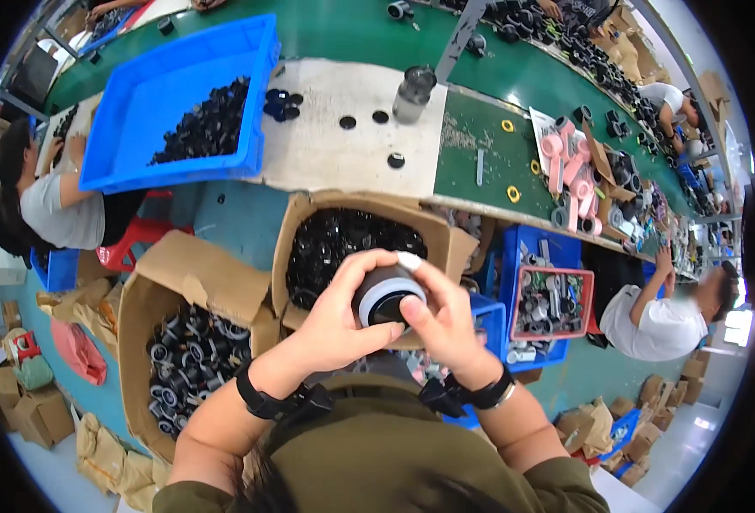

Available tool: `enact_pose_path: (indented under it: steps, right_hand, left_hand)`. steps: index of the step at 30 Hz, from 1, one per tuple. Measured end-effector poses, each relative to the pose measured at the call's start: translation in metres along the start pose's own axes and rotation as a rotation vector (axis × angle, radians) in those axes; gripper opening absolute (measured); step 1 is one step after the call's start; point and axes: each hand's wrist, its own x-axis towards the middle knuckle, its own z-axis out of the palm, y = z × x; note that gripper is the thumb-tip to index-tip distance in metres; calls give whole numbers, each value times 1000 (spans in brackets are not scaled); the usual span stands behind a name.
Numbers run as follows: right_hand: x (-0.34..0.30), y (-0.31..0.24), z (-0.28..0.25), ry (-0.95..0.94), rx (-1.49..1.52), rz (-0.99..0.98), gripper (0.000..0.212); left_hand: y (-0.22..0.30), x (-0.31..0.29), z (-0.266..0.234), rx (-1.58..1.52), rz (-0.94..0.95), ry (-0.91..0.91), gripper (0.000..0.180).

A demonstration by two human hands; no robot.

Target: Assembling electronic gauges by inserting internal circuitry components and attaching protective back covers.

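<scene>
A round black part with a pale grey ring (365,301) is held between my two hands, over the near edge of a cardboard box. My left hand (340,309) wraps its left side, with the thumb low on it. From the right, my right hand (446,321) grips it, the thumb pressing on its dark, glossy face and the fingers over the far rim. Beneath and beyond my hands, the cardboard box (290,244) holds many glossy black parts (343,239). At lower left, another open box (134,342) is filled with black parts with grey rings (185,363).
A blue tray (185,51) with small black pieces stands on the bench at left. Black discs (348,122) and a clear jar (413,94) sit on the white board (326,81). Pink parts (572,167) lie at right. A red basket (589,299) stands nearby. Co-workers sit on both sides.
</scene>
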Motion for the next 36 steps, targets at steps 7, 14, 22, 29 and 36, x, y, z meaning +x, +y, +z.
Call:
enact_pose_path:
  steps: [7, 14, 22, 29, 36]
  right_hand:
    - [41, 65, -51, 49, -41, 74, 53]
    - [65, 104, -96, 269, 392, 166, 61]
    - [19, 216, -134, 292, -15, 610, 22]
    - [23, 303, -134, 427, -140, 739, 17]
    - [106, 394, -159, 918, -526, 734, 12]
  left_hand:
    - [-54, 67, -7, 16, -241, -62, 66]
    - [-86, 167, -63, -489, -327, 317, 42]
    - [-97, 378, -235, 519, -72, 370, 40]
    - [-126, 345, -217, -53, -53, 545, 49]
    - [-119, 88, -125, -74, -504, 455, 34]
